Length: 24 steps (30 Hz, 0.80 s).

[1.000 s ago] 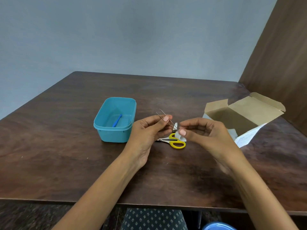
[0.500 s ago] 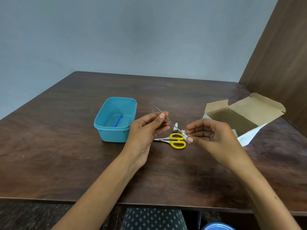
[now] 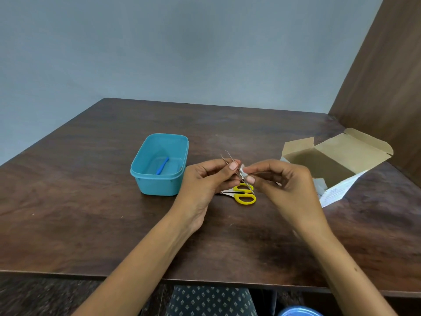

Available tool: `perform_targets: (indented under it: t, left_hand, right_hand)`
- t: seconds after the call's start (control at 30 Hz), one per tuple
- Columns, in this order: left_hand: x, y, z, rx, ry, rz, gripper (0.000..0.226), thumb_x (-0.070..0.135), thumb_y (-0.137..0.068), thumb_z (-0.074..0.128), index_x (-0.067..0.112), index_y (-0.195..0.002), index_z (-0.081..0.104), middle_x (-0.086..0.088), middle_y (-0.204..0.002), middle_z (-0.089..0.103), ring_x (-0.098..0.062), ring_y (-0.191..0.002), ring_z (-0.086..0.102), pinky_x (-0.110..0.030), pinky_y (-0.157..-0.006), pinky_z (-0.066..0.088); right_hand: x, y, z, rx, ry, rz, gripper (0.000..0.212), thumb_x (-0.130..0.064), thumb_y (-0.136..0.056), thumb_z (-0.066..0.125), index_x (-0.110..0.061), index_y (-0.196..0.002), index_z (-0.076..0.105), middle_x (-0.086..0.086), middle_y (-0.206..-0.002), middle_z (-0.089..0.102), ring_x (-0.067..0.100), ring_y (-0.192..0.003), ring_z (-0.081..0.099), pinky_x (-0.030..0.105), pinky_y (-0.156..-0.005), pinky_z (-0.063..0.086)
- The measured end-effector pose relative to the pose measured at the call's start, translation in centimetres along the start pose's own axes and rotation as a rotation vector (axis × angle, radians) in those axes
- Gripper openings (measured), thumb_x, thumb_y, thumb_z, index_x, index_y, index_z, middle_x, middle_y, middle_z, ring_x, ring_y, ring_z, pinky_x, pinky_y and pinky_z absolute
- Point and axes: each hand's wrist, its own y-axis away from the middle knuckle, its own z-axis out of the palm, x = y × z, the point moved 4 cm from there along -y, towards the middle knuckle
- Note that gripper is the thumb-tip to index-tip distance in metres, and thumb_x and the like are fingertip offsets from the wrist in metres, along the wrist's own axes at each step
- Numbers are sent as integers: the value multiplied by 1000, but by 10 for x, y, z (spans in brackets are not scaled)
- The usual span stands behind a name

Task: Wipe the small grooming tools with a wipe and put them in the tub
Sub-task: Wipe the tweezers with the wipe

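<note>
Thin metal tweezers [image 3: 227, 157] are pinched in my left hand [image 3: 206, 179], their two open ends pointing up and back. My right hand [image 3: 282, 183] pinches a small white wipe [image 3: 242, 169] around the tweezers, right next to my left thumb. Small scissors with yellow handles [image 3: 245, 196] lie flat on the table under both hands, blades partly hidden by my left hand. A teal plastic tub [image 3: 159, 181] stands open to the left of my hands. It holds a small blue tool [image 3: 162, 165].
An open cardboard box [image 3: 337, 156] with white wipes and a printed sheet at its front sits on the right of the dark wooden table [image 3: 68, 213]. A brown wall panel rises behind it. A blue round rim [image 3: 298, 312] shows under the table's near edge.
My right hand slid the wipe down toward the tweezers' tip half a second ago, then back up to my left thumb. The left hand stayed in place.
</note>
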Motion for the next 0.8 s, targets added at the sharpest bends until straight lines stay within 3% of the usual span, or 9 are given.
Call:
perform_targets:
  t: [0.13, 0.37, 0.53, 0.8]
  left_hand:
    - [2, 0, -1, 24, 2, 12, 10, 8, -80, 66, 9, -87, 74, -1, -69, 72, -8, -66, 68, -17, -65, 56]
    - [0, 1, 1, 7, 0, -14, 10, 7, -81, 66, 8, -87, 74, -3, -77, 75, -10, -70, 69, -17, -65, 56]
    - [1, 0, 0, 40, 5, -16, 8, 10, -78, 67, 10, -83, 75, -2, -70, 71, -8, -65, 67, -16, -63, 55]
    - [-1, 2, 3, 15, -4, -29, 9, 5, -81, 66, 7, -84, 74, -2, -75, 75, -10, -67, 70, -17, -65, 56]
  right_hand:
    - [4, 7, -4, -8, -4, 30, 23, 5, -75, 71, -17, -79, 74, -4, -79, 75, 5, -75, 70, 14, -69, 51]
    - [0, 0, -3, -68, 73, -20, 19, 3, -79, 68, -9, -92, 74, 1, -89, 75, 8, -83, 70, 21, -76, 54]
    - [2, 6, -11, -156, 40, 37, 18, 2, -76, 70, -13, -84, 75, -1, -82, 76, 10, -80, 70, 18, -74, 53]
    - [2, -1, -5, -132, -31, 64, 21, 5, -78, 68, -14, -83, 74, 3, -81, 75, 10, -77, 69, 19, -68, 54]
